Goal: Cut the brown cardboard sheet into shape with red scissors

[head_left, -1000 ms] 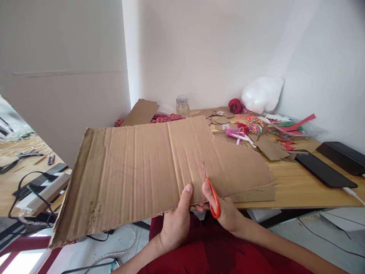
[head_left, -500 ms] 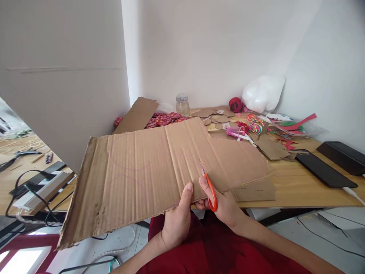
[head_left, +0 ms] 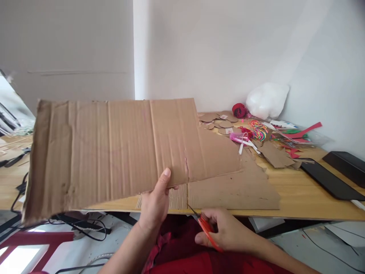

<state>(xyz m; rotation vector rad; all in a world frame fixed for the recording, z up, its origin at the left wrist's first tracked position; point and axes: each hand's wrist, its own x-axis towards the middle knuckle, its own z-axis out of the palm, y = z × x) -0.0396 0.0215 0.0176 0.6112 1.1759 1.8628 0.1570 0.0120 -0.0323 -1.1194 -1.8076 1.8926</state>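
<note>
My left hand (head_left: 156, 203) grips the lower edge of a large corrugated cardboard sheet (head_left: 122, 144), thumb on the near face and fingers behind. The sheet is held up above the table, with faint pinkish curved lines on it. A short cut slit runs up from its lower edge, right of my thumb. My right hand (head_left: 225, 230) is closed around a pair of orange-handled scissors (head_left: 207, 230), below the sheet and apart from it. The blades point up and left. Another cardboard piece (head_left: 234, 192) lies flat on the table behind.
Cut cardboard rounds (head_left: 209, 117), colourful thread (head_left: 259, 130), a red yarn roll (head_left: 239, 110) and a white plastic bag (head_left: 268, 101) sit toward the wall. Cardboard scraps (head_left: 276, 154), a black phone (head_left: 327, 179) and a black box (head_left: 346, 167) are at right. Cables (head_left: 82, 224) hang below left.
The scissors have come out of the cardboard and moved down with my right hand. My left hand has raised the sheet and shifted it left.
</note>
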